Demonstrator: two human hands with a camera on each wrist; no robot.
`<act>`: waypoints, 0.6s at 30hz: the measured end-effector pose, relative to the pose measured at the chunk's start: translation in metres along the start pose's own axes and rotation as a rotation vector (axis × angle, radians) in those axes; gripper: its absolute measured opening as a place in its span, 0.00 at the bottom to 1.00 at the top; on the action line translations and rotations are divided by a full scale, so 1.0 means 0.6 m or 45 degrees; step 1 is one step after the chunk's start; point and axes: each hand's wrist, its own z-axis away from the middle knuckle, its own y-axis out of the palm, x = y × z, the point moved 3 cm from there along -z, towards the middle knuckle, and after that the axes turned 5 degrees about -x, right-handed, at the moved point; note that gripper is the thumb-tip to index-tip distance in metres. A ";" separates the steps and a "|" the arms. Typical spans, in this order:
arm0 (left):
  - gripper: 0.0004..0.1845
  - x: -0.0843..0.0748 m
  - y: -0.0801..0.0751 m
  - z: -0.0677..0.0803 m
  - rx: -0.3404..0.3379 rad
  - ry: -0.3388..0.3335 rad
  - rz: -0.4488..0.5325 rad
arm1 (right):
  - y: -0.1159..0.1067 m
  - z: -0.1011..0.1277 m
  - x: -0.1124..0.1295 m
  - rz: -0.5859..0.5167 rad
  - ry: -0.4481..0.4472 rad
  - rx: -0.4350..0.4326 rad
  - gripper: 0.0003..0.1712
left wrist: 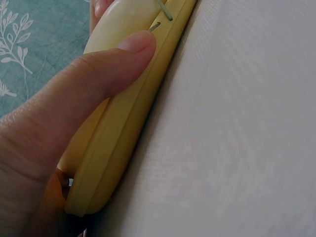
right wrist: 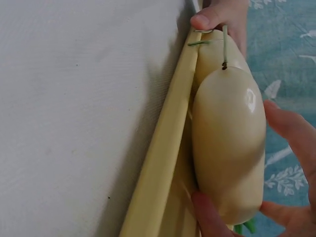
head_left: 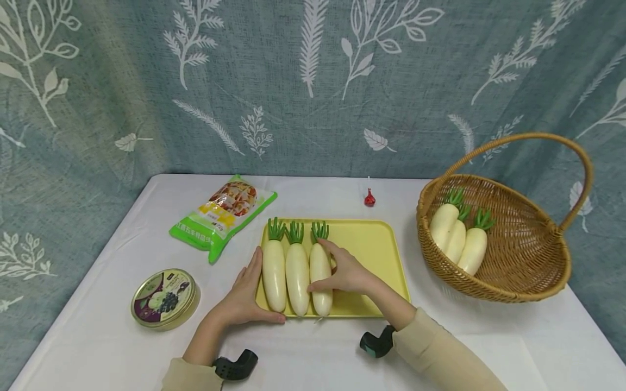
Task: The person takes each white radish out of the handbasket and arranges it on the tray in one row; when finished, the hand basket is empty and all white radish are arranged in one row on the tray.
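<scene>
Three white radishes with short green tops lie side by side on the left half of a yellow tray (head_left: 367,260). My right hand (head_left: 348,271) grips the rightmost radish (head_left: 320,266), thumb on its left side and fingertips around its upper and right side. In the right wrist view this radish (right wrist: 229,143) sits between the fingers. My left hand (head_left: 239,301) is at the tray's left end, fingers extended along the leftmost radish (head_left: 274,274). Its thumb (left wrist: 136,47) lies over the tray's front rim, by the radish tip. The middle radish (head_left: 296,277) lies between the other two.
A wicker basket (head_left: 528,250) with a tall handle stands at the right, holding three more radishes (head_left: 457,239). A green food bag (head_left: 225,212) lies back left, and a round tin (head_left: 163,298) front left. A small red object (head_left: 369,199) is near the table's back edge.
</scene>
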 end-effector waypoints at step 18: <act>0.77 0.001 -0.001 -0.002 -0.008 -0.004 0.001 | -0.023 0.019 0.005 -0.026 0.084 -0.031 0.55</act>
